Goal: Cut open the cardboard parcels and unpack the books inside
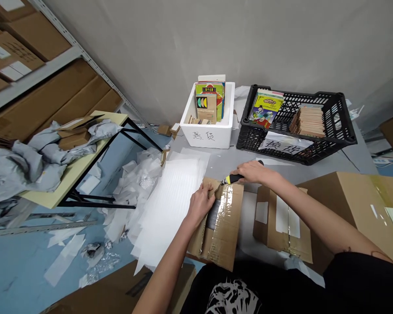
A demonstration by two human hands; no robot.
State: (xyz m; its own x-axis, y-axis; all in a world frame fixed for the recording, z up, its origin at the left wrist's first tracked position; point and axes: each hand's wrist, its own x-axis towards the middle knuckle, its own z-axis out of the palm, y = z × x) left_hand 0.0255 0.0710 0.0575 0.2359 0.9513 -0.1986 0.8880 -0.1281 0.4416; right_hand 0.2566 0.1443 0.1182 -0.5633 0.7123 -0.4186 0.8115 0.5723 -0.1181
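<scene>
My right hand [254, 172] is shut around a utility knife [235, 178] with a yellow and black handle. Its tip rests at the clear packing tape [225, 205] on a flattish cardboard box [221, 226]. My left hand [201, 204] pinches a raised cardboard flap [213, 188] of that box, right beside the knife tip. The blade itself is too small to make out. A second taped cardboard box [281, 229] lies to the right of my forearm, and a larger carton [353, 205] sits beyond it.
A white foam box [206, 133] and a black plastic crate [298, 126] hold books at the back of the grey table. White foam sheets [170, 205] lie left of my hands. Left stand a yellow-topped table [75, 168] with grey mailers and shelved cartons [36, 74].
</scene>
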